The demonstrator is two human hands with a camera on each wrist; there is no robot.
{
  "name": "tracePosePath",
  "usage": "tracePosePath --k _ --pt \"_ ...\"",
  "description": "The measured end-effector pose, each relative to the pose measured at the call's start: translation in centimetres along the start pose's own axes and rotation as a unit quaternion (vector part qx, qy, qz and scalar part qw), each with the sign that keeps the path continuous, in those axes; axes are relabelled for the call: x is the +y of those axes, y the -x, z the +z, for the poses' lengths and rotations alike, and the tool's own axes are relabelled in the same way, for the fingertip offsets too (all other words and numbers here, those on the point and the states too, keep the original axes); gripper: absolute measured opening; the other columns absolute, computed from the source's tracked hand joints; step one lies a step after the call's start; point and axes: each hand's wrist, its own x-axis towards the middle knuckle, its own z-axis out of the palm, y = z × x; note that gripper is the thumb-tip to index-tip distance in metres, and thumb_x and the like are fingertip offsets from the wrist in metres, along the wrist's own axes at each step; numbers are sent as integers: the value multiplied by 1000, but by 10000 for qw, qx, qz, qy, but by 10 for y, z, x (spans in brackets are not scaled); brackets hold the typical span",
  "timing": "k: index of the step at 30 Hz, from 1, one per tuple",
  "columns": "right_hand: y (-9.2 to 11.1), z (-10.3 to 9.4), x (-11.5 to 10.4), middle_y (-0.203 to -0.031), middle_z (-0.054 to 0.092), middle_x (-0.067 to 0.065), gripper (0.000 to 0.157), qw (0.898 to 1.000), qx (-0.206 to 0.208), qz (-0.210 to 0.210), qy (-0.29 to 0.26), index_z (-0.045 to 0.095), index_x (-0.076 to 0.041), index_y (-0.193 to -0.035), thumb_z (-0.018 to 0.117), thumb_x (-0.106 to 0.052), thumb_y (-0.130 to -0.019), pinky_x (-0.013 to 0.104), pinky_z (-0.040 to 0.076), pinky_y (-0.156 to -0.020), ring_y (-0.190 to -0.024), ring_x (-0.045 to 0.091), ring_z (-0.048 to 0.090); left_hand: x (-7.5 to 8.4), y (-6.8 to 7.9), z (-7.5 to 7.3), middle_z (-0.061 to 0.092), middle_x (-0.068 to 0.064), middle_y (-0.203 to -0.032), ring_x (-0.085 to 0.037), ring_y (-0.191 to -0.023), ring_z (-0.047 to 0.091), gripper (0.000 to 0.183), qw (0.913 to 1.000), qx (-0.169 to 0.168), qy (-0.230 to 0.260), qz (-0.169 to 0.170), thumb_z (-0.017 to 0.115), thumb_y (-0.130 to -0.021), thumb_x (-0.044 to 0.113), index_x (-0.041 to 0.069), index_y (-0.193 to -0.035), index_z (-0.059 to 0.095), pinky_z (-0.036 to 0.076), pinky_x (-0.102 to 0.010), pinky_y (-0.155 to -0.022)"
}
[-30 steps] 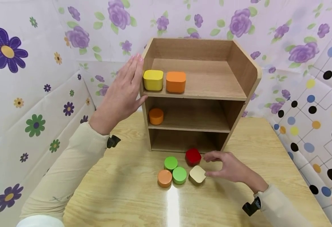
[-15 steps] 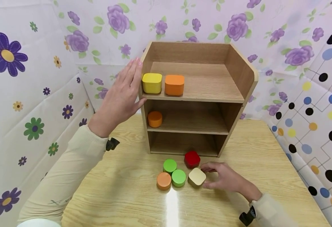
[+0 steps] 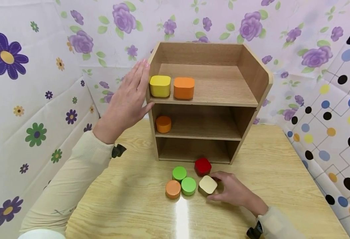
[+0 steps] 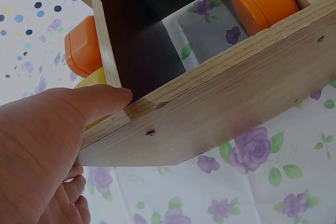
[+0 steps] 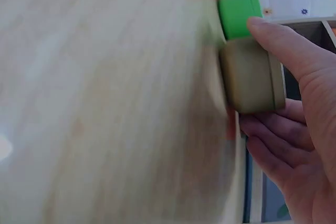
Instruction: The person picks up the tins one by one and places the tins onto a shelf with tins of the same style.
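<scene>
My left hand (image 3: 127,96) rests on the left side panel of a small wooden shelf (image 3: 204,104), fingers straight. Its thumb (image 4: 105,100) lies across the panel's front edge. Low over the table, my right hand (image 3: 236,191) is round a cream-coloured rounded square box (image 3: 207,184), thumb on the near side and fingers on the far side. In the right wrist view this box (image 5: 249,77) sits between thumb and fingers. A red box (image 3: 203,166) stands just behind it. Two green round boxes (image 3: 188,186) and a light orange round one (image 3: 173,189) stand to its left.
On the shelf's top level are a yellow box (image 3: 160,86) and an orange box (image 3: 184,88), both at the left. An orange round box (image 3: 163,124) stands on the middle level. Patterned cloth walls (image 3: 58,109) enclose the wooden table (image 3: 127,199).
My right hand has moved left and down from beside the cream-coloured box to round it. The box stays in place on the table. My left hand keeps its place on the shelf.
</scene>
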Motion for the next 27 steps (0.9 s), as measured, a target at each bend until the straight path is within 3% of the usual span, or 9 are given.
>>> tracePosePath --k 7,15,27 --pt "-2 8 -2 -115 75 -5 66 9997 135 149 158 69 -8 -128 96 -40 -76 23 60 -81 -97 3 67 -1 0 0 15 -28 -175 -42 -164 18 110 10000 25 11 11 84 -91 23 -10 -165 11 12 -44 -138" --pt "0 1 -2 -113 74 -7 60 9995 92 289 62 70 -12 -125 96 -37 -77 26 61 -83 -97 6 68 0 0 0 15 -29 -175 -41 -164 17 109 9999 38 115 24 84 -90 21 -11 -165 11 11 -44 -138" --pt "-1 -10 0 -112 75 -7 52 9999 -78 87 61 71 -12 -121 95 -24 -76 28 64 -87 -98 8 71 0 0 -1 14 -28 -175 -41 -164 16 109 9999 -2 141 -2 84 -91 21 -10 -165 10 11 -44 -138"
